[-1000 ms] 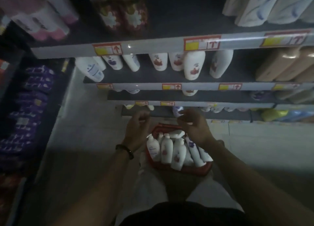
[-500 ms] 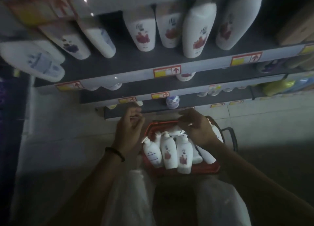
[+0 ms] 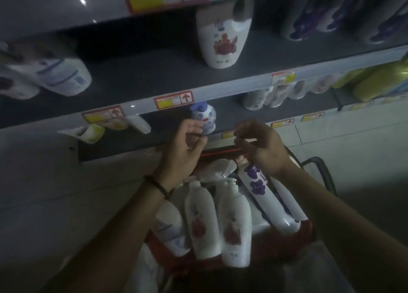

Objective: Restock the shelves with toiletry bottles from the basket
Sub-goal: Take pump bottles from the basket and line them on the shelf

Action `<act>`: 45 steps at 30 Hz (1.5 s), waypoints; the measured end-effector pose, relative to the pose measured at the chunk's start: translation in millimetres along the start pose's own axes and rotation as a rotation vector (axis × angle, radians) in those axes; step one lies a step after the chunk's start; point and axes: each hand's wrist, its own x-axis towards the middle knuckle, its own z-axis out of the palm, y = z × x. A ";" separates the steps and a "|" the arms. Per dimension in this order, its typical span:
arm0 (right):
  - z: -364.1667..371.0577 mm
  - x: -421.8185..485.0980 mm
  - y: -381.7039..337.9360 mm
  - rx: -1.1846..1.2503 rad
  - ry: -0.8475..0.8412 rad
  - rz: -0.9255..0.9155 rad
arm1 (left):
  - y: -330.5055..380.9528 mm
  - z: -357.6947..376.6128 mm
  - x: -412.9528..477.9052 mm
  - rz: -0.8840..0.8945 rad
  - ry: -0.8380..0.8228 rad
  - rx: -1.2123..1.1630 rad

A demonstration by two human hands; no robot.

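Under the right hand (image 3: 262,149), in the red basket (image 3: 308,231): the toiletry bottles (image 3: 235,226), packed side by side with caps toward the shelves. Directly below that palm, a purple-flowered bottle (image 3: 262,195), its neck just beneath the curled fingers. Nearer the left wrist, two red-flowered bottles (image 3: 204,222).

Half a second ago, hardly any purple print on show; now plainly uncovered. Half a second ago, a small blue-capped pump bottle (image 3: 204,118) on the lowest shelf (image 3: 132,142) well apart from the left hand (image 3: 183,151); now right at its fingertips, overlapped by them along the lower body. Touching or merely in front: cannot tell.

Left fingers curled, thumb alongside, palm turned toward the right hand; gripping anything or not, unclear. Right fingers bent into a narrow pinch above the basket's far rim, knuckles up; impossible to tell whether pinching anything. Hands near each other, a gap between.

Dark bracelet (image 3: 159,186) at the left wrist. Farther beyond the fingertips, one shelf up, a large red-flowered bottle (image 3: 223,39) upright, price tags (image 3: 173,99) along the shelf edges.
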 end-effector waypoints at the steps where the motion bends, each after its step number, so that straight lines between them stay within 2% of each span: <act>1: 4.8 2.1 9.6 0.001 -0.002 -0.015 | -9.6 7.2 1.2 0.021 -0.009 0.002; 7: 16.3 12.1 42.4 0.069 0.036 -0.078 | -44.0 38.5 5.7 0.080 -0.009 -0.007; 14: 4.9 -5.4 52.1 0.056 0.081 -0.164 | -40.7 50.8 1.1 0.119 -0.054 0.029; 18: 8.4 -24.3 55.1 0.097 0.099 -0.139 | -39.8 53.0 -12.6 0.118 -0.064 0.016; 23: 17.5 -38.9 54.8 -0.006 0.066 -0.105 | -32.1 54.8 -30.7 0.104 -0.066 -0.006; 25: 21.1 -45.2 54.8 -0.151 0.044 -0.086 | -34.6 57.4 -36.8 0.121 -0.084 0.068; 27: 24.3 -56.1 56.7 -0.293 -0.046 -0.054 | -40.4 59.1 -48.1 0.137 -0.111 0.188; 29: 27.2 -65.2 58.6 -0.350 -0.131 -0.034 | -44.6 61.6 -58.7 0.170 -0.128 0.282; 31: 29.0 -70.1 59.0 -0.358 -0.129 -0.025 | -45.7 63.2 -64.1 0.185 -0.117 0.299; 36: 24.1 -84.6 52.1 -0.352 -0.081 0.021 | -49.7 66.1 -71.1 0.089 -0.126 0.190; 39: 21.5 -93.6 57.0 -0.302 -0.067 0.067 | -45.2 72.4 -81.1 0.097 -0.145 0.191; 45: 29.0 -101.0 61.6 -0.391 -0.226 0.128 | -43.7 83.3 -98.6 -0.108 -0.213 0.023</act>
